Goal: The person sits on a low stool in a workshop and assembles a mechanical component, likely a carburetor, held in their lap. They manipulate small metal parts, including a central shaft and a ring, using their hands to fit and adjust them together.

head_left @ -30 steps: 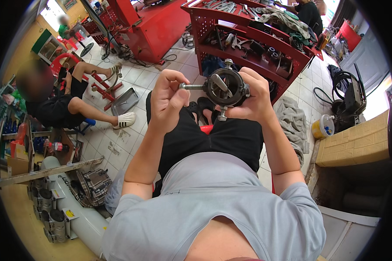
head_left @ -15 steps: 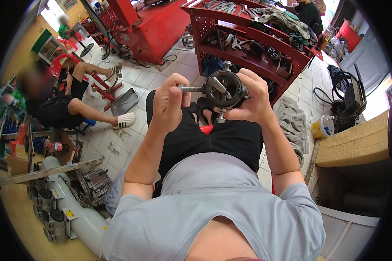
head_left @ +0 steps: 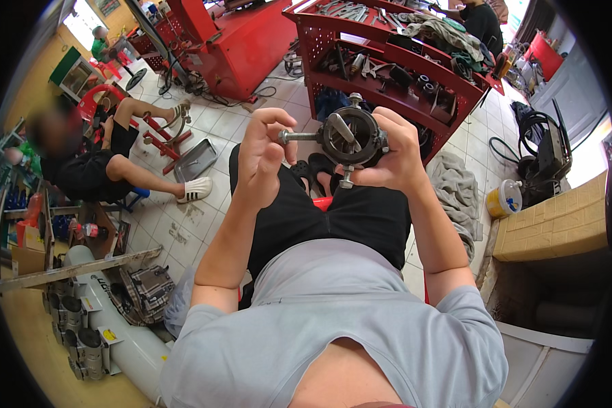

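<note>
A dark, ring-shaped metal part with bolts around its rim (head_left: pixel 331 151) is held up above my lap. My right hand (head_left: pixel 396 151) grips its right side, fingers over the top and thumb below. A long bolt (head_left: pixel 300 137) sticks out of the ring to the left, and shorter bolts stand at its top and bottom. Inside the ring shows a slanted, pale metal piece (head_left: pixel 345 130). Around the long bolt's outer end, my left hand (head_left: pixel 262 153) is open, its thumb and fingers apart. Whether a finger still touches the bolt head is hard to see.
Ahead stands a red tool cart (head_left: pixel 387 51) loaded with wrenches, sockets and rags. A seated person (head_left: pixel 92 156) is at the left, near a grey tray (head_left: pixel 196 160). To the right are a crumpled cloth (head_left: pixel 450 194), a yellow-and-white bucket (head_left: pixel 504 198) and a black hose (head_left: pixel 523 139).
My left thumb and fingers have spread from their closed grip on the long bolt's end. The ring part stays in my right hand at nearly the same place.
</note>
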`<action>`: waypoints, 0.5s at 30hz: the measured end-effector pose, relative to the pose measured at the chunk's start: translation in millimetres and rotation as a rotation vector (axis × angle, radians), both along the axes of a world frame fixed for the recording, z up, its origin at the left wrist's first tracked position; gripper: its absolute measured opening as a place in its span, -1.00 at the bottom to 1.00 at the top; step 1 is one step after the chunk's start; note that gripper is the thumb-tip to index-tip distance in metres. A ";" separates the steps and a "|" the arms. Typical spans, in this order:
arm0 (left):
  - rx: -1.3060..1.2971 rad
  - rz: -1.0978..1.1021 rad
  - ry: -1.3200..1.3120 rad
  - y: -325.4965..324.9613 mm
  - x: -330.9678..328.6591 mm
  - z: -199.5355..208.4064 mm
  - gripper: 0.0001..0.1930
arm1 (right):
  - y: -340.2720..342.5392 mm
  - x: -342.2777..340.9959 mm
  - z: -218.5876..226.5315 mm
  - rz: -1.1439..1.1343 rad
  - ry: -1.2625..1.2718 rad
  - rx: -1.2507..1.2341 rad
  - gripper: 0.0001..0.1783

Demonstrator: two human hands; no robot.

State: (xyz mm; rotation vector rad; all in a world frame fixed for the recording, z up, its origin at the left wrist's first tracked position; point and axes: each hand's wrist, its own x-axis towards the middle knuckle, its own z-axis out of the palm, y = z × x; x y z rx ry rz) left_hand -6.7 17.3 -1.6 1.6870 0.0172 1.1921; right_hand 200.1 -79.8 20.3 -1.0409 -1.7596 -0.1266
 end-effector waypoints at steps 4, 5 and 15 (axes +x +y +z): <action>-0.015 0.104 0.073 -7.1 -0.3 3.4 -0.52 | 0.9 1.8 2.0 0.004 -0.006 0.011 -0.46; -0.018 0.112 0.099 -5.9 -1.6 2.6 -0.51 | 0.3 0.9 1.8 0.007 -0.001 0.002 -0.46; 0.032 0.139 0.070 -8.9 -1.2 3.5 -0.52 | 0.0 0.5 1.2 0.006 0.005 -0.014 -0.46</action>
